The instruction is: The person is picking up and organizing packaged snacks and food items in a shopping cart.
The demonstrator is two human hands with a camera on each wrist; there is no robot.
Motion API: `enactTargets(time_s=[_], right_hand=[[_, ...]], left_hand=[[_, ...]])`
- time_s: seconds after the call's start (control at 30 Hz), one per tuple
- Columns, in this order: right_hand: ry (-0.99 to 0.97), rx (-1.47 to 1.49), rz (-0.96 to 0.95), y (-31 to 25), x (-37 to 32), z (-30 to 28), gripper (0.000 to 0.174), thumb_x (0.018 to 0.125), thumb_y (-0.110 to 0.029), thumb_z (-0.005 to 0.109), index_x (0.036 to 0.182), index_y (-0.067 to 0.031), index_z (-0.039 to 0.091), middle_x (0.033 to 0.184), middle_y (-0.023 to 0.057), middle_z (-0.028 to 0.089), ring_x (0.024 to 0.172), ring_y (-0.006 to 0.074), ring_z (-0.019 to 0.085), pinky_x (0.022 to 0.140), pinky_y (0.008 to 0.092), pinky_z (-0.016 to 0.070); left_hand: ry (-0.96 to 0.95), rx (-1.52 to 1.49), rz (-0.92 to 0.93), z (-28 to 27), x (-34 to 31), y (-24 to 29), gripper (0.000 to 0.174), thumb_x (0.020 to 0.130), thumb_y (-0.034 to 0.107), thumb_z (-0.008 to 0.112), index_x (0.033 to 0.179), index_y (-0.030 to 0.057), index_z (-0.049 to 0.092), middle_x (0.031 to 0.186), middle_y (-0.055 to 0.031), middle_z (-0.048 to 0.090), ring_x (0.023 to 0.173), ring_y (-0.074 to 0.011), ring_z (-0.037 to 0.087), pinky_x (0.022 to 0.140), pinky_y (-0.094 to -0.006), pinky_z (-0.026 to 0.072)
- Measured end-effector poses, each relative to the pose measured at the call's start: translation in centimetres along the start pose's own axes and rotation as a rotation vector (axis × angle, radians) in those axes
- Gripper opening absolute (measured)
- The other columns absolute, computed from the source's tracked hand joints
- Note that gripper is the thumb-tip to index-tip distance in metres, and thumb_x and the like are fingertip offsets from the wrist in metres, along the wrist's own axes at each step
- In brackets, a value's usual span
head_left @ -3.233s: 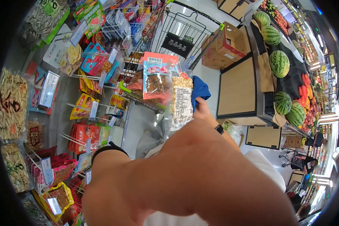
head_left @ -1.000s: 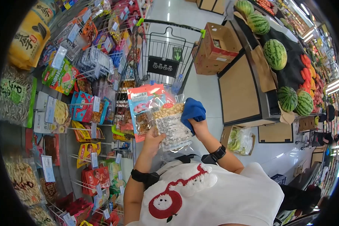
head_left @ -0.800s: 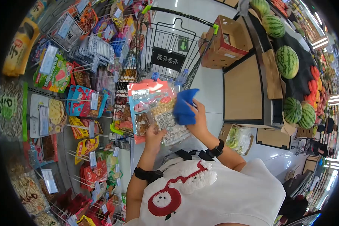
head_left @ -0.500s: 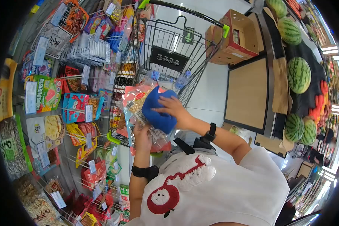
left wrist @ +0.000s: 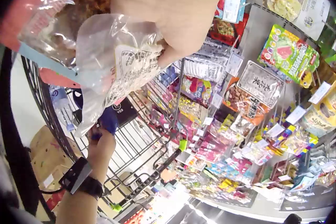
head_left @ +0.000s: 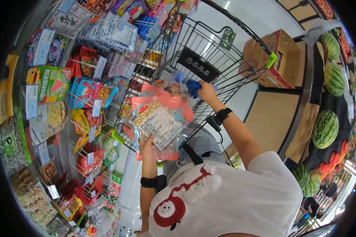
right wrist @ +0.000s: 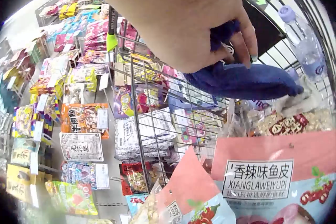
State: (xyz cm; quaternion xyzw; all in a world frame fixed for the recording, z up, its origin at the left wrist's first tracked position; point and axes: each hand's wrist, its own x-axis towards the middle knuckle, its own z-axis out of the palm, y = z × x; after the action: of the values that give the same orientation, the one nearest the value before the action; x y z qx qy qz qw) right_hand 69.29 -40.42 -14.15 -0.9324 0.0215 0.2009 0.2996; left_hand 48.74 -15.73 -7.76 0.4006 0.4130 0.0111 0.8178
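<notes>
In the head view my left hand (head_left: 148, 147) pinches the lower edge of a clear peanut bag with a white label (head_left: 159, 125), which lies over a pink and blue snack pack (head_left: 140, 103). My right hand (head_left: 207, 93) grips a bunched blue cloth (head_left: 193, 87) over the cart basket. From the right wrist, the cloth (right wrist: 244, 81) hangs from curled fingers above pink packs (right wrist: 254, 148) and another nut bag (right wrist: 302, 123). The left wrist view shows the thumb on the clear bag (left wrist: 128, 71), with the right hand (left wrist: 100, 142) beyond it.
The wire cart (head_left: 225, 59) holds bottles (right wrist: 310, 50) and packs. Hanging snack packs (head_left: 51, 85) line the left side. To the right stand a cardboard box (head_left: 275, 59) and a display with watermelons (head_left: 325, 129).
My right hand has moved with the blue cloth off the peanut bag, away over the cart. The left hand still holds the bags, and the label is uncovered. The head view has shifted.
</notes>
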Motion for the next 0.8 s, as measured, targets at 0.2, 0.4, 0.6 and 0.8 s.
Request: enactTargets(time_s=[0.2, 0.4, 0.6, 0.8], right_hand=[[0.117, 0.255, -0.464, 2.2, 0.6, 5.2, 0.047, 0.065, 0.000, 0.047, 0.111, -0.0101, 0.055, 0.102, 0.0180, 0.058, 0.082, 0.0325, 0.059, 0.074, 0.0379, 0.0455], [-0.537, 0.855, 0.064, -1.3, -4.3, 2.8, 0.037, 0.072, -0.002, 0.048, 0.108, -0.0051, 0.054, 0.090, 0.0068, 0.058, 0.076, 0.0177, 0.057, 0.065, 0.0255, 0.0453], [-0.589, 1.351, 0.460, -1.3, -7.8, 0.5, 0.025, 0.083, -0.022, 0.050, 0.095, -0.0002, 0.054, 0.081, 0.0079, 0.058, 0.060, 0.0160, 0.055, 0.052, 0.0257, 0.0445], [-0.779, 1.497, 0.435, -1.1, -8.4, -0.9, 0.036, 0.084, -0.020, 0.052, 0.112, 0.0024, 0.047, 0.109, 0.0140, 0.055, 0.093, 0.0250, 0.058, 0.083, 0.0362, 0.0474]], left_hand=[[-0.035, -0.044, -0.031, -2.2, -0.2, -1.0, 0.039, 0.077, -0.005, 0.050, 0.115, -0.0005, 0.045, 0.108, -0.0108, 0.054, 0.096, -0.0204, 0.054, 0.081, -0.0321, 0.0450], [-0.157, -0.072, -0.155, 0.5, 0.0, 0.2, 0.044, 0.079, -0.005, 0.047, 0.122, -0.0002, 0.038, 0.111, -0.0123, 0.052, 0.099, -0.0229, 0.053, 0.082, -0.0339, 0.0449], [-0.315, -0.036, -0.234, 4.0, 3.1, -0.7, 0.041, 0.081, 0.000, 0.049, 0.121, 0.0011, 0.039, 0.111, -0.0098, 0.052, 0.099, -0.0195, 0.053, 0.081, -0.0313, 0.0452], [-0.260, 0.053, -0.192, 7.8, 5.0, -2.3, 0.032, 0.082, 0.006, 0.048, 0.113, -0.0004, 0.046, 0.108, -0.0104, 0.054, 0.098, -0.0207, 0.053, 0.082, -0.0329, 0.0446]])
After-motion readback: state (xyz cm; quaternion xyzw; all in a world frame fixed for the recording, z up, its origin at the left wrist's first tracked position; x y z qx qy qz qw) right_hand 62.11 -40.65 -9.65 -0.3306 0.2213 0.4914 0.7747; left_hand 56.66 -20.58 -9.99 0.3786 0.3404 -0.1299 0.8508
